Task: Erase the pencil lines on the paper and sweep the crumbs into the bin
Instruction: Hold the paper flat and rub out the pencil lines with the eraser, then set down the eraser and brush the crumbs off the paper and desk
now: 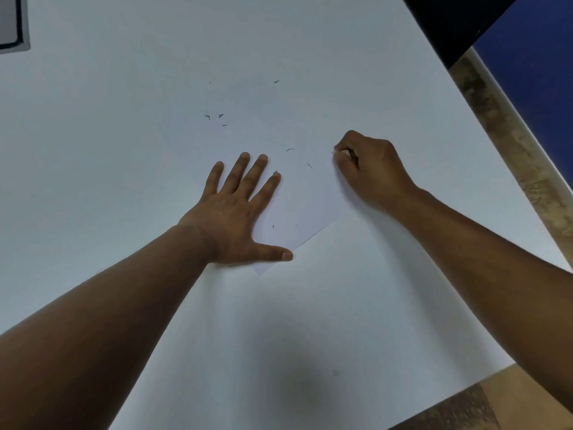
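Note:
A white sheet of paper lies at an angle on the white table; its far edges blend into the tabletop. My left hand presses flat on the sheet's near left part, fingers spread. My right hand rests on the sheet's right side, fingers curled round a small white eraser whose tip touches the paper. Dark eraser crumbs lie scattered beyond my left hand, with a few more crumbs between the hands. No bin is in view.
The table's right edge runs diagonally, with speckled floor and a blue surface beyond it. A dark object overhangs the far right corner. A grey, black-edged item sits at the far left.

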